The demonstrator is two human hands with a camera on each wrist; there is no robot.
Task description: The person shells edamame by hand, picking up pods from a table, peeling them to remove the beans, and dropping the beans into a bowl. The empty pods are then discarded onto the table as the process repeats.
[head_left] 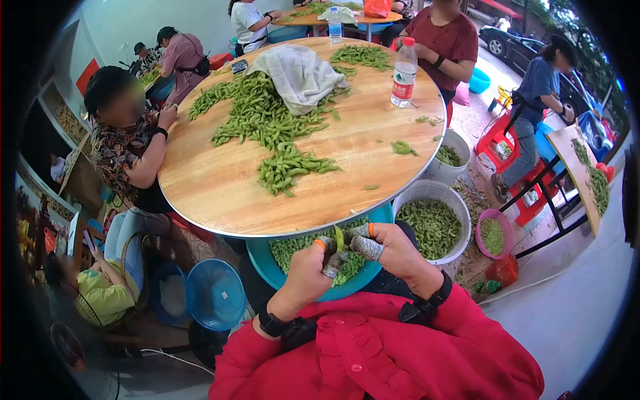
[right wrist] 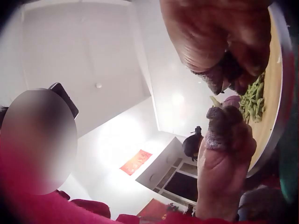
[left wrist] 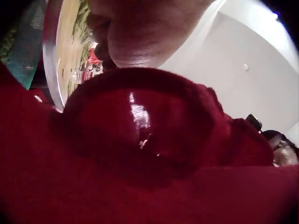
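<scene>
In the head view a green bean pod (head_left: 339,238) stands upright, pinched by the covered thumb and fingers of my left hand (head_left: 308,272). My right hand (head_left: 403,260) is close beside it, its fingers curled and their tips right at the pod; nothing shows between them. Grey, worn covers wrap the fingertips of both hands. In the right wrist view the pod's pale tip (right wrist: 214,101) pokes out of the left hand (right wrist: 225,161), just under the right hand (right wrist: 217,39). Below both hands sits a teal basin (head_left: 259,263) of shelled green beans. Red sleeve fills most of the left wrist view.
A round wooden table (head_left: 220,180) ahead bears heaped pods (head_left: 257,110), a grey cloth (head_left: 297,77) and a water bottle (head_left: 403,77). To the right stand a white basket (head_left: 463,250) of pods and a pink basin (head_left: 509,233). Blue tubs (head_left: 217,293) stand left. Several people sit around.
</scene>
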